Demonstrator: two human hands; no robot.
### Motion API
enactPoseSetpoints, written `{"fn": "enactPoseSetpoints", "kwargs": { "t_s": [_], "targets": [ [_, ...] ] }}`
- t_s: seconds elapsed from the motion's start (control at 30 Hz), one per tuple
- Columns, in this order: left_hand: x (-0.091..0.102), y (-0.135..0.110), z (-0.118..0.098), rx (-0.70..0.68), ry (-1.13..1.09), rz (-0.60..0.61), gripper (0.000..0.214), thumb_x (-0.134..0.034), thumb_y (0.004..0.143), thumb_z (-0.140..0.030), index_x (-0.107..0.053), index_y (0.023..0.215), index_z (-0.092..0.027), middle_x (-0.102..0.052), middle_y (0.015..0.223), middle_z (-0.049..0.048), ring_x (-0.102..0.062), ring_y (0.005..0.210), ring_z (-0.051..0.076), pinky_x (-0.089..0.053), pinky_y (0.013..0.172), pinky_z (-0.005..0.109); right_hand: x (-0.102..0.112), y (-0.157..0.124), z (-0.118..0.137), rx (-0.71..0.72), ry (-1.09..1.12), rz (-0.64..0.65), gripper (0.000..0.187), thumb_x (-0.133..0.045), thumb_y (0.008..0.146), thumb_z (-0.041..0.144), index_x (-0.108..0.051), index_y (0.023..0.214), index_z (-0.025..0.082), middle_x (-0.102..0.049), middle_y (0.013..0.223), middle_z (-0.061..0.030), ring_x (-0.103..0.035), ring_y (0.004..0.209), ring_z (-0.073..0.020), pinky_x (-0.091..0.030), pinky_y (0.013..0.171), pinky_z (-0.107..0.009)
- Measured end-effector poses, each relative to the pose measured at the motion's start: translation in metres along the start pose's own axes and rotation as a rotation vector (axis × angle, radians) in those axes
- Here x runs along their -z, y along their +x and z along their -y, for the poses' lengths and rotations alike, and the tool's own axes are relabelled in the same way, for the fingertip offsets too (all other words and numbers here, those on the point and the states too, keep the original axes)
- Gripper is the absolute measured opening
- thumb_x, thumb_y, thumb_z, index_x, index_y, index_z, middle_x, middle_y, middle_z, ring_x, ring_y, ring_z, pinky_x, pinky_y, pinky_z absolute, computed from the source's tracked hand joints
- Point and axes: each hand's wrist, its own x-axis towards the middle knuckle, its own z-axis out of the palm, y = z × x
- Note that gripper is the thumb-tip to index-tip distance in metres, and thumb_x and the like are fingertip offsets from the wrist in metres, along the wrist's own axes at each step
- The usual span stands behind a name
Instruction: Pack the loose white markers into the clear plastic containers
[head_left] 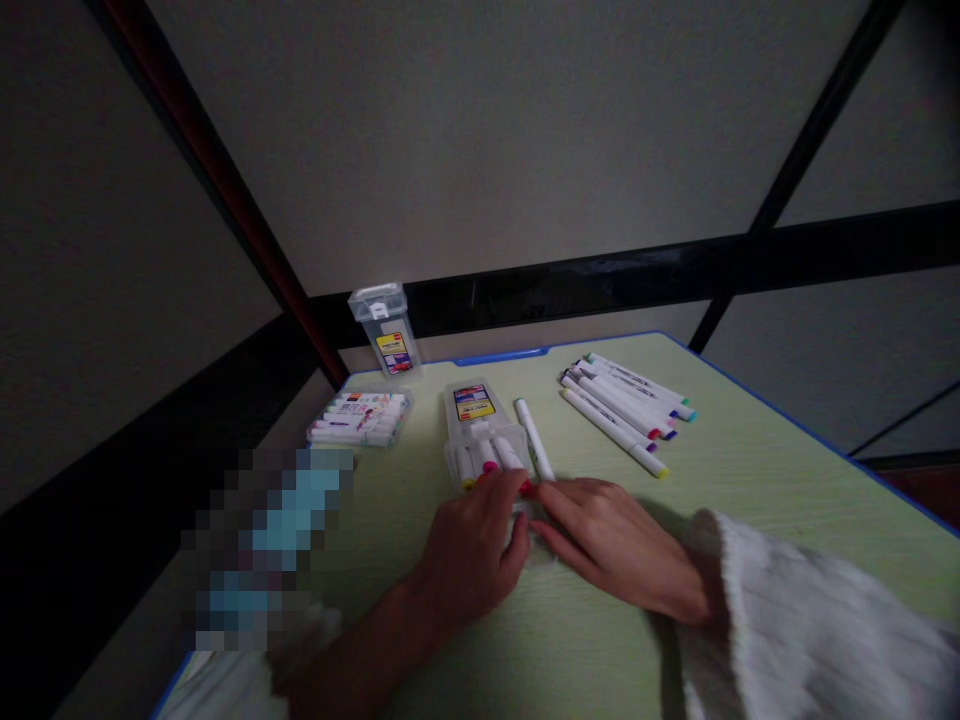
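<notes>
My left hand [471,548] and my right hand [616,540] meet at the near end of a clear plastic marker case [480,428] lying on the pale green table [750,480]. The case holds a few white markers whose coloured tips point toward me. Both hands have their fingers curled together around something small and clear between them, just below the case's open end; I cannot make out what it is. One loose white marker [534,438] lies beside the case on its right, its near end by my right fingertips.
Several white markers with coloured caps [622,408] lie in a loose row at the back right. A flat clear case full of markers [361,418] lies at the left. An upright clear case [386,332] stands at the back edge. A blurred patch covers the near left.
</notes>
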Motion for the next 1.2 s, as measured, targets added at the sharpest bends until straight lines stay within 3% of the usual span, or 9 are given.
{"fn": "enactPoseSetpoints", "kwargs": {
  "t_s": [0.33,0.93,1.2],
  "targets": [
    [-0.0015,-0.0007,0.0005,0.046,0.003,0.041,0.034,-0.042,0.077,-0.014,-0.041,0.11,-0.015,-0.06,0.094,0.0081,-0.059,0.073,0.016,-0.052,0.071,0.034,0.0003,0.0007,-0.0005,-0.008,0.046,0.016,0.013,-0.036,0.088,0.023,-0.048,0.088,0.017,-0.06,0.077,-0.0039,-0.056,0.067,-0.0155,-0.036,0.063,-0.028],
    [-0.0019,-0.0005,0.0009,0.042,0.078,0.068,0.044,-0.042,0.079,-0.017,-0.036,0.122,-0.012,-0.06,0.106,0.0122,-0.059,0.095,0.022,-0.054,0.072,0.035,0.0006,0.0014,0.0001,-0.015,0.06,0.031,0.013,-0.035,0.088,0.023,-0.047,0.088,0.017,-0.06,0.076,-0.003,-0.057,0.068,-0.016,-0.036,0.062,-0.028],
    [-0.001,0.0,0.0004,0.042,0.091,0.097,0.045,-0.042,0.079,-0.017,-0.038,0.123,-0.012,-0.061,0.105,0.0119,-0.059,0.095,0.022,-0.054,0.072,0.034,-0.0017,0.0006,-0.0007,-0.003,0.044,0.019,0.014,-0.034,0.089,0.023,-0.047,0.085,0.018,-0.059,0.073,-0.0024,-0.056,0.066,-0.0148,-0.035,0.061,-0.027]
  ]
}}
